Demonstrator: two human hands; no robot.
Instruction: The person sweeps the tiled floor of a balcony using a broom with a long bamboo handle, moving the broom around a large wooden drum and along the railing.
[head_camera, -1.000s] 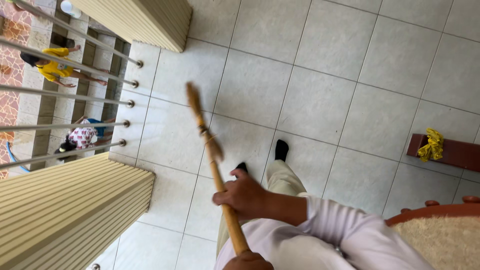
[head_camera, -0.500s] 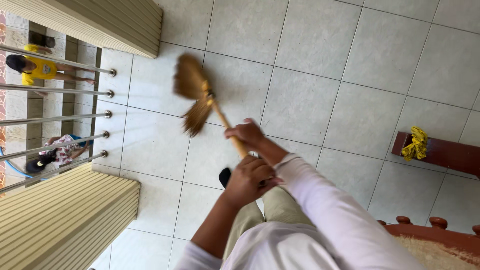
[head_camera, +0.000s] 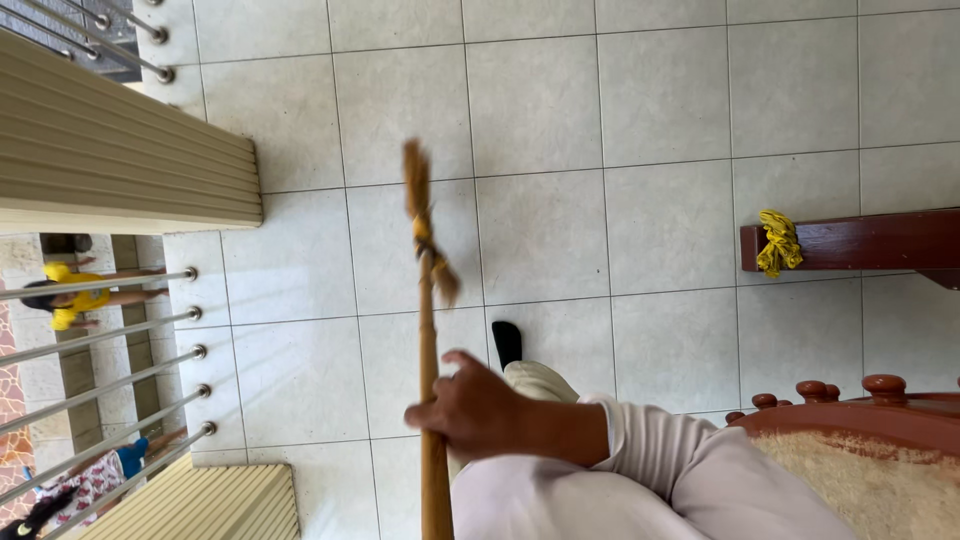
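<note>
My right hand (head_camera: 470, 410) is closed around the wooden handle of a straw broom (head_camera: 428, 330), its white-sleeved arm reaching in from the right. The handle runs up from the bottom edge. Its blurred brush head (head_camera: 417, 190) hangs over the pale tiled floor (head_camera: 600, 120). My leg in light trousers ends in a black-socked foot (head_camera: 507, 343), just right of the handle. My left hand is out of the frame.
A ribbed cream pillar (head_camera: 120, 150) and metal railing bars (head_camera: 110, 340) stand at the left, with people (head_camera: 70, 300) on the ground below. A dark wooden bench (head_camera: 860, 240) with a yellow cloth (head_camera: 778, 243) is at the right. A carved chair (head_camera: 860, 450) fills the bottom right corner.
The broom has swung from a slanted stroke back to nearly upright in the view. My left hand, beside the right on the handle half a second ago, has left the frame.
</note>
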